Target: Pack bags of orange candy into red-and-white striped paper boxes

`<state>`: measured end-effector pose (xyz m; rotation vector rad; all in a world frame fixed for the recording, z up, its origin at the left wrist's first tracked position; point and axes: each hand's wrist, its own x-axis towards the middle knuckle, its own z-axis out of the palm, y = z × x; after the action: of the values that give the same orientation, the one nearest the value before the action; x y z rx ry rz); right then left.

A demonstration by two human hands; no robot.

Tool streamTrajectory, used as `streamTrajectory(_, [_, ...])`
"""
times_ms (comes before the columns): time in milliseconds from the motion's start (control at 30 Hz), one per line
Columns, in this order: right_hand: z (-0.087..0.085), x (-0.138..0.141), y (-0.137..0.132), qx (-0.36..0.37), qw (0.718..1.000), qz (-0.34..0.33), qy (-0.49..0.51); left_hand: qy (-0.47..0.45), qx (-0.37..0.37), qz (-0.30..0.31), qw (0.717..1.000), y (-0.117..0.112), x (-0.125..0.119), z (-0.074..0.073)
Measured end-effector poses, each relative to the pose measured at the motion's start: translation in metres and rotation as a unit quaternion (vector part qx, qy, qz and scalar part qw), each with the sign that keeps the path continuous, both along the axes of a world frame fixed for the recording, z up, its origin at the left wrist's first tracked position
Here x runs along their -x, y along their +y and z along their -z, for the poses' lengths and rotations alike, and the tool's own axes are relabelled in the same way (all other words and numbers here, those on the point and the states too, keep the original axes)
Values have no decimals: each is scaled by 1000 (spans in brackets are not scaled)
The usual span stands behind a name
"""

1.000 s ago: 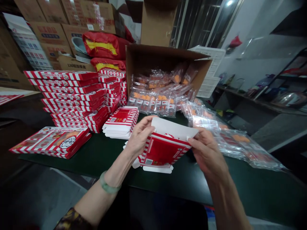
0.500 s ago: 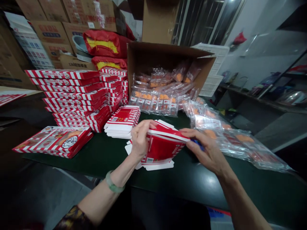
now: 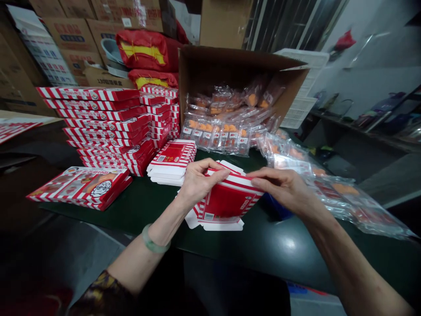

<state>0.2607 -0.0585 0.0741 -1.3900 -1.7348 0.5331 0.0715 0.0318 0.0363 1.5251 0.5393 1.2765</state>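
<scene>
Head view, frame centre: my left hand (image 3: pixel 197 182) and right hand (image 3: pixel 284 186) both grasp red carton (image 3: pixel 226 199) near table edge (image 3: pixel 230 259); flat carton stack (image 3: pixel 171 160) just behind, wrists bent inward.

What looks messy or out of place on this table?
The cardboard carton lies on its side, and clear snack packets have slid out across the table in a loose heap. The red striped boxes are stacked fairly neatly.

print on red-and-white striped cartons (image 3: pixel 98 114): too small to read | brown cardboard boxes (image 3: pixel 70 35), upper left of frame: lettering blurred, unreadable
</scene>
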Motion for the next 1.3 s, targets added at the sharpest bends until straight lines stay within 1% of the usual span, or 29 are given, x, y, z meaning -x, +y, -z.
streamTrajectory(67, [4,2,-3,-44,999,12,-27,-1,-4,17,1000,0,0,-2])
streamTrajectory(133, [9,4,-7,-93,992,28,-78,0,-19,28,999,1,0,-2])
streamTrajectory(267, [20,10,-15,-188,967,62,-161,3,-85,25,996,-1,2,1])
streamTrajectory(433, [41,14,-19,-242,946,75,-203,-13,-164,14,986,-1,6,14])
streamTrajectory(500, [51,17,-15,-272,935,86,-211,-31,-189,16,981,2,6,22])
streamTrajectory(600, [63,26,-6,-314,921,129,-193,-45,-213,1,976,5,2,29])
streamTrajectory(667, [68,34,-1,-328,917,150,-167,-24,-219,-20,975,5,-1,30])
streamTrajectory(733, [70,39,-1,-329,922,152,-134,1,-224,-40,974,3,-2,29])
streamTrajectory(767, [70,39,-2,-313,931,148,-115,10,-227,-48,973,3,-3,28])
streamTrajectory(833, [68,29,-7,-241,955,153,-82,16,-233,-64,970,3,-2,27])
streamTrajectory(867, [68,19,-12,-196,963,171,-66,14,-235,-73,969,4,-1,27])
streamTrajectory(900, [67,5,-16,-155,965,207,-53,13,-236,-86,968,6,0,28])
streamTrajectory(933, [67,-13,-21,-119,959,254,-43,11,-236,-100,966,7,0,29])
streamTrajectory(1000, [69,-54,-31,-60,931,360,-31,8,-241,-121,963,10,0,31])
streamTrajectory(1033, [71,-75,-34,-13,919,393,-31,8,-246,-123,961,10,0,32])
streamTrajectory(1067, [74,-94,-36,42,910,411,-31,9,-252,-123,960,10,-1,33])
streamTrajectory(1133, [78,-122,-35,162,897,411,-27,12,-267,-122,956,8,-3,35])
streamTrajectory(1167, [80,-131,-33,217,889,403,-22,14,-274,-123,954,7,-4,35])
streamTrajectory(1233, [80,-138,-28,305,870,388,-10,13,-285,-125,950,4,-5,35])
streamTrajectory(1300, [76,-138,-22,361,851,381,2,9,-291,-122,949,2,-4,36])
